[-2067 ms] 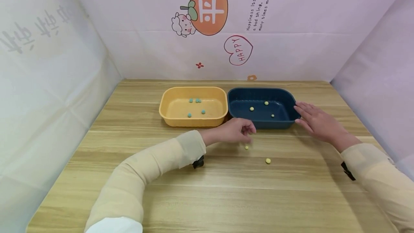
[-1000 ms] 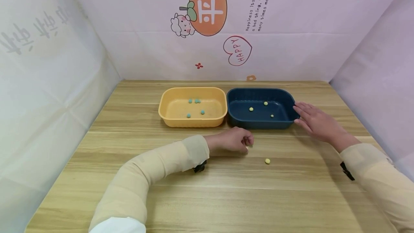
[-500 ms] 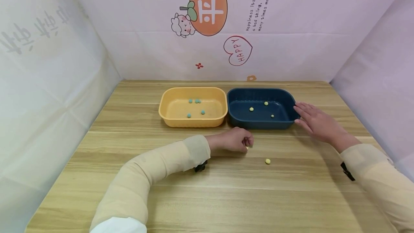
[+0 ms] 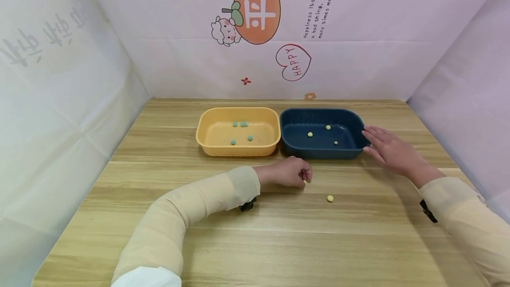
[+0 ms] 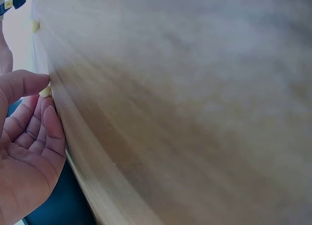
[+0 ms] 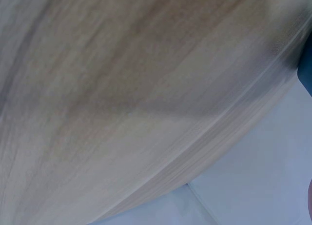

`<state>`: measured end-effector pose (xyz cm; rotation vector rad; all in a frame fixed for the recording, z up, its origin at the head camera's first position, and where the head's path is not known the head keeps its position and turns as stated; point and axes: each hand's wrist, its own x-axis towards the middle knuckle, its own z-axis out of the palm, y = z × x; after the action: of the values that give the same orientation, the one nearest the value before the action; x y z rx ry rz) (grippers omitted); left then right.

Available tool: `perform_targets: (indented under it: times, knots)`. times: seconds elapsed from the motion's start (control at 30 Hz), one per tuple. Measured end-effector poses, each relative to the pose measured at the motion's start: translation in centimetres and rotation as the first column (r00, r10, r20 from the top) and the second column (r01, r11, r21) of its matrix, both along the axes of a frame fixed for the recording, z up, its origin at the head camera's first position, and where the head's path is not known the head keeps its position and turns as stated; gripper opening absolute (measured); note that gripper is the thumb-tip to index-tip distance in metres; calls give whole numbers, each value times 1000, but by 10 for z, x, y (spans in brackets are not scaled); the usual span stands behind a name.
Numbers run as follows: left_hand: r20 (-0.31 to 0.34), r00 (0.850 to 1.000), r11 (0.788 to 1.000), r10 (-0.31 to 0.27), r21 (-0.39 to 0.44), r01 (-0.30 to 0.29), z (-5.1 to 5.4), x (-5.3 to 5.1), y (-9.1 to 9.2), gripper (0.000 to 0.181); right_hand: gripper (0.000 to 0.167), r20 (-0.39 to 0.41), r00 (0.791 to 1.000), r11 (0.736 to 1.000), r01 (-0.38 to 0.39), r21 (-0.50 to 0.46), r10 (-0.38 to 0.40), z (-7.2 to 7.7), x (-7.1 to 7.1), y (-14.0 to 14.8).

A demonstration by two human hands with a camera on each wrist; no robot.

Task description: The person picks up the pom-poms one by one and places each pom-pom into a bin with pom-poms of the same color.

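Note:
My left hand (image 4: 287, 172) is low over the table in front of the trays, fingers curled. Its thumb and forefinger pinch a small yellow ball (image 5: 45, 92), clearest in the left wrist view; the head view shows only a sliver of it. A second yellow ball (image 4: 330, 199) lies on the wood to the right of that hand. With fingers straight, my right hand (image 4: 392, 150) touches the right end of the dark blue tray (image 4: 322, 153). Inside that tray are 3 yellow balls, one of them a smaller ball (image 4: 336, 143).
Against the blue tray's left side stands a yellow tray (image 4: 239, 150) holding several small blue-green balls (image 4: 250, 138). Both sit toward the back of the wooden table (image 4: 279, 242). White printed cloth (image 4: 179, 56) rises behind and at both sides.
My left hand has come down from beside the blue tray's front onto the nearer yellow ball and now pinches it. The right hand stays at the tray's end.

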<state>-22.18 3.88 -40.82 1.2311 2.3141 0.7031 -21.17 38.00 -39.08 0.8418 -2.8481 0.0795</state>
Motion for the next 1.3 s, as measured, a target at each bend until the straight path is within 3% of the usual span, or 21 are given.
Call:
perform_targets:
  times: [0.47, 0.93, 1.3]
  knots:
    - [-15, 1000, 1000, -11, 12, 11, -2, -2, 0, 12, 56, 1, 1000, 1000, 1, -1, -1, 1, 0, -1]
    - [24, 999, 998, 29, 63, -30, 4, -2, 0, 13, 56, 4, 1000, 1000, 0, -3, 0, 1, 0, -1]
    - [26, 999, 992, 29, 125, -32, 13, -3, -2, 11, 56, 13, 1000, 1000, 8, 3, -8, 2, 0, -1]
